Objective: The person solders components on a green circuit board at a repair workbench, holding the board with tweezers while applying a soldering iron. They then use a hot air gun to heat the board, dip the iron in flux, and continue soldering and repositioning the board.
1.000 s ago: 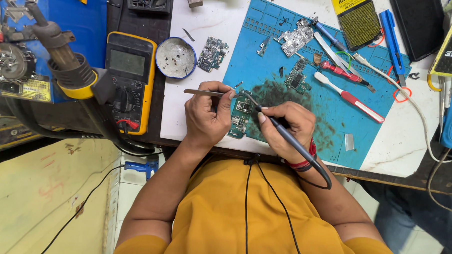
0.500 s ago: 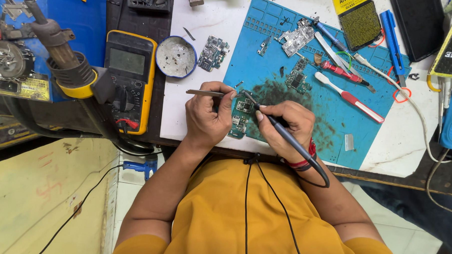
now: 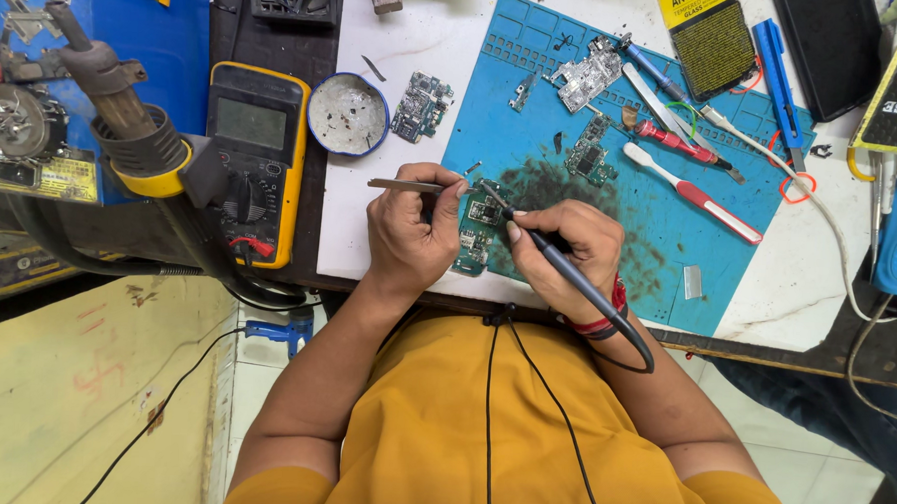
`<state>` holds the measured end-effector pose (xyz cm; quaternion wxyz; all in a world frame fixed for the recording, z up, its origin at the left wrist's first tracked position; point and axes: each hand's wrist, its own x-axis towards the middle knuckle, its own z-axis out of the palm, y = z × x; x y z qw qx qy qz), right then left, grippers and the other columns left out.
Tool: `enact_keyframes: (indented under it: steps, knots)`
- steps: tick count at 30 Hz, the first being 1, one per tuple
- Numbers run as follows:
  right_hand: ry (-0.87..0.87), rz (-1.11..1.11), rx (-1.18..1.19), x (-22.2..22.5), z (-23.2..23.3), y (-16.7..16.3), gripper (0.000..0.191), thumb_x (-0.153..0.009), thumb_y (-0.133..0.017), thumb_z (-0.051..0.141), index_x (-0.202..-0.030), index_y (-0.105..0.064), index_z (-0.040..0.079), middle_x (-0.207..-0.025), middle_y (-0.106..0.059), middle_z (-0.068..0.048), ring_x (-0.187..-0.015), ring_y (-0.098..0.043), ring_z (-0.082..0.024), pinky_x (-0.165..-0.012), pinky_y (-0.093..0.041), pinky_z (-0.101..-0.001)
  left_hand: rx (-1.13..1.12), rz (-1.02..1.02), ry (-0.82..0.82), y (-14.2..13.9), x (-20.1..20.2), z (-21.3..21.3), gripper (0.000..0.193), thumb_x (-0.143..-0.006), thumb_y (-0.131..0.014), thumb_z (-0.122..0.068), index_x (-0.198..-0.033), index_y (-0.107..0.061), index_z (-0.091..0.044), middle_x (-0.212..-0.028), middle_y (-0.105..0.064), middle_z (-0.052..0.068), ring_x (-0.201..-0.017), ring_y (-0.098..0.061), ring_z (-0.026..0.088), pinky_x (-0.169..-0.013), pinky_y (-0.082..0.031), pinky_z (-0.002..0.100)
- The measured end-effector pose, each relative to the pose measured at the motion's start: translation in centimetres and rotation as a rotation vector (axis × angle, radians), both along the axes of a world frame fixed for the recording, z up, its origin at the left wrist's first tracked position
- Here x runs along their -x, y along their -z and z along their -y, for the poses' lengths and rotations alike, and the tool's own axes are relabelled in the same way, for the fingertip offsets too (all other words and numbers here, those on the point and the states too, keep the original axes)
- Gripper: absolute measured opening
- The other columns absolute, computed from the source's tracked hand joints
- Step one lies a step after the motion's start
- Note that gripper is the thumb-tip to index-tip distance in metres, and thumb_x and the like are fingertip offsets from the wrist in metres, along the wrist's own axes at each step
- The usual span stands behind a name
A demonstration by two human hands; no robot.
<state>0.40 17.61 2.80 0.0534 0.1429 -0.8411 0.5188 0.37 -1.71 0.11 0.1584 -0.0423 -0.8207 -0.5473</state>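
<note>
Head view: left hand (image 3: 409,231) was closed around slim metal tweezers (image 3: 403,185), whose free end pointed toward 9 o'clock. Right hand (image 3: 566,248) was closed pen-style on a dark corded soldering iron (image 3: 557,268); its tip pointed toward 10 o'clock and met a small green circuit board (image 3: 484,213). The board lay between the two hands, at the near-left edge of the blue silicone work mat (image 3: 668,230) on the white tabletop (image 3: 416,42). A second small board (image 3: 473,251) sat just at 6 o'clock of the first, partly hidden by the hands. At 9 o'clock of the left hand: a yellow-cased multimeter (image 3: 255,161). At 11 o'clock: a round blue-rimmed tin (image 3: 347,113). At 2 o'clock of the right hand: a red-and-white brush (image 3: 691,192).
</note>
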Motion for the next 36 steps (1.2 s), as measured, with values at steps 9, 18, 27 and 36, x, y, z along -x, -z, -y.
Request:
enact_keyframes:
  steps: [9, 18, 27, 36]
  knots:
    - [-0.006, -0.035, 0.001, 0.03, -0.07, -0.05, 0.012, -0.082, -0.079, 0.000, -0.093, -0.075, 0.001, -0.078, -0.068, -0.008, -0.066, -0.065, -0.017, -0.062, -0.047, -0.0286, 0.017, -0.024, -0.001, -0.08, 0.05, -0.12, 0.010, -0.102, -0.070, -0.006, -0.104, -0.061, -0.002, -0.088, -0.072, 0.008, -0.073, -0.073, 0.017, -0.064, -0.057, 0.028]
    - [0.008, 0.003, -0.001, 0.00, -0.13, -0.04, 0.011, -0.083, -0.079, 0.000, -0.093, -0.075, 0.001, -0.077, -0.068, -0.007, -0.066, -0.065, -0.016, -0.061, -0.047, -0.0279, 0.004, -0.010, -0.004, -0.12, 0.05, -0.10, 0.010, -0.102, -0.070, -0.006, -0.104, -0.061, -0.002, -0.087, -0.072, 0.008, -0.073, -0.074, 0.017, -0.064, -0.057, 0.028]
    - [0.004, -0.016, 0.016, -0.08, -0.17, 0.08, 0.012, -0.083, -0.079, 0.000, -0.095, -0.076, 0.001, -0.079, -0.069, -0.008, -0.067, -0.065, -0.016, -0.062, -0.047, -0.0277, 0.010, -0.003, -0.004, -0.12, -0.03, -0.15, 0.010, -0.102, -0.070, -0.007, -0.104, -0.061, -0.002, -0.086, -0.072, 0.008, -0.072, -0.073, 0.017, -0.064, -0.057, 0.028]
    - [-0.004, -0.006, 0.009, 0.00, -0.13, 0.30, 0.012, -0.082, -0.079, 0.000, -0.094, -0.075, 0.001, -0.077, -0.069, -0.008, -0.066, -0.065, -0.016, -0.061, -0.047, -0.0281, 0.028, -0.032, -0.003, 0.13, 0.04, 0.06, 0.011, -0.102, -0.070, -0.006, -0.104, -0.061, -0.003, -0.088, -0.072, 0.009, -0.073, -0.074, 0.019, -0.065, -0.058, 0.029]
